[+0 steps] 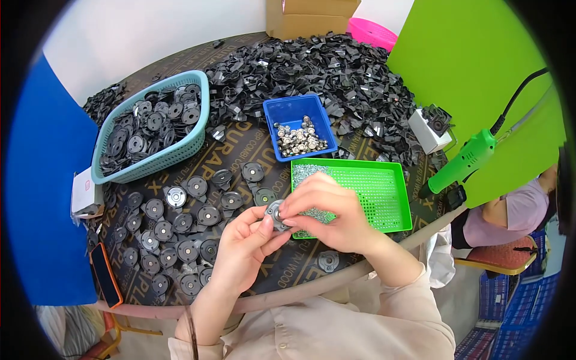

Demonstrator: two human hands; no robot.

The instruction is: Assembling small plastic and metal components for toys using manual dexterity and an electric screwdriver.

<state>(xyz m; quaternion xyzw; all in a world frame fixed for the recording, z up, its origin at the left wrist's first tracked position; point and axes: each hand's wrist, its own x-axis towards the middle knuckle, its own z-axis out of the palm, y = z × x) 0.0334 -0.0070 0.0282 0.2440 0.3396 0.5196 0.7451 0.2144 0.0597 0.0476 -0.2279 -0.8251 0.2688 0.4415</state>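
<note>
My left hand [245, 243] is closed on a round grey disc part [274, 207], gripping it by its edges. My right hand [333, 213] pinches at the disc's face with thumb and fingertips; whatever is between them is too small and hidden to name. Left of my hands, several similar round dark discs [195, 186] with short tabs lie spread out in loose rows. Beyond my right hand is a green tray [390, 198], its left part holding many small silvery pieces. Farther back, small round metal parts [300, 138] sit in a blue bin [280, 109].
A teal basket [201, 120] full of dark discs stands at the left. Behind it spreads a large heap of black parts [324, 66]. An orange-edged phone [107, 276] lies front left. A green corded power tool [465, 162] is at the right, near another person's sleeve [519, 210].
</note>
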